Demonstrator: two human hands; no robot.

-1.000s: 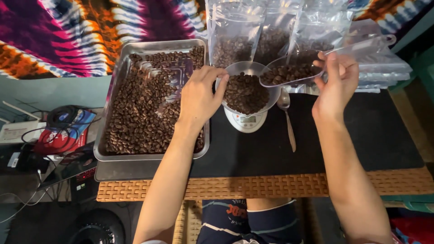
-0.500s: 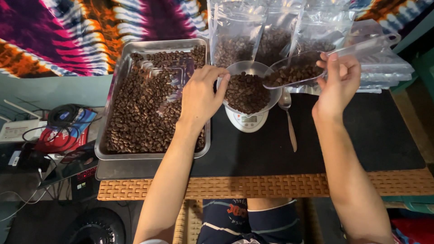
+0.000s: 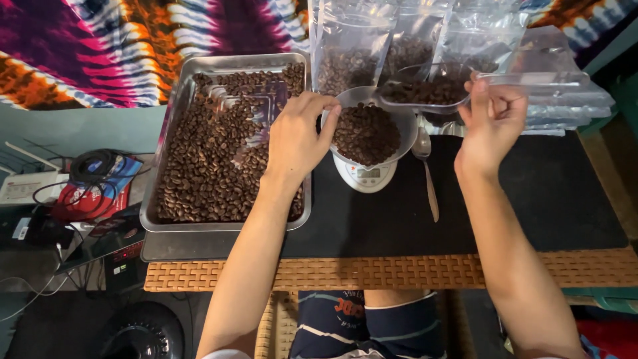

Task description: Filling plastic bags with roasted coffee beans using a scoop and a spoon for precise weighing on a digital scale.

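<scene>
Metal tray (image 3: 174, 116) of coffee beans, at the table's left edge. Left hand (image 3: 297, 139), fingers closed on the rim of a clear bowl (image 3: 405, 129) of beans, atop a white scale (image 3: 364, 175) mid-table. Spoon (image 3: 425, 169) just beside the scale. Right hand (image 3: 493, 123), gripping a clear scoop (image 3: 465, 86) of beans above the bowl's far rim. Clear bean bags (image 3: 349, 46) along the back edge.

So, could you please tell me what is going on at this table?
A person's right hand holds a clear scoop of coffee beans over a bowl of beans on a small white scale. The left hand steadies the bowl's rim. A metal tray of beans sits alongside, with part-filled clear bags behind.
</scene>
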